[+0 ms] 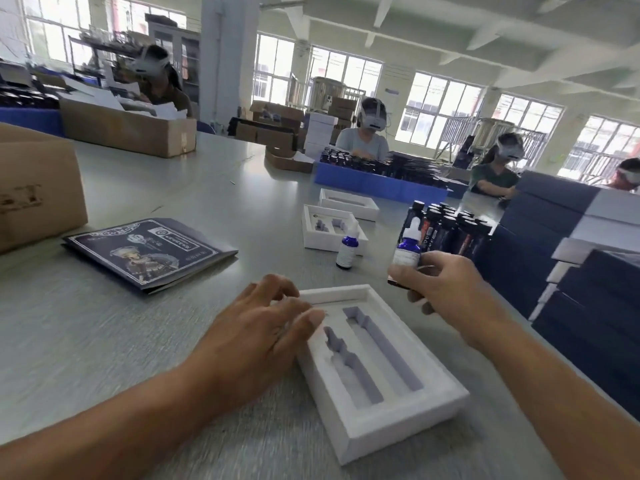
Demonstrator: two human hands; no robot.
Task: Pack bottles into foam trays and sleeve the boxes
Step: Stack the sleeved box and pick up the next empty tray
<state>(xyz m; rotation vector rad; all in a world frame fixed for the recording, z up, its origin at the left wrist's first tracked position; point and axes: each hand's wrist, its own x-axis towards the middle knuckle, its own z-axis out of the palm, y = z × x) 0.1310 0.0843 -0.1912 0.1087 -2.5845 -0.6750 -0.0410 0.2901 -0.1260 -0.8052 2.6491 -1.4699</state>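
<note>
Both bare forearms reach in from the bottom edge. The left hand [256,327] lies palm down at centre frame, fingers loosely bent and spread. The right hand [446,285], right of centre, is raised, with fingers and thumb curled in a grip.

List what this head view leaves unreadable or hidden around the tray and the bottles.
1. Label text on the held dropper bottle: too small and blurred.
2. The dark item under it in the right hand: mostly covered by fingers.
3. Far left corner of the near foam tray: hidden by the left hand.
4. Print on the standing bottle: too small.
5. Navy box stack: cut off by the right edge.
</note>
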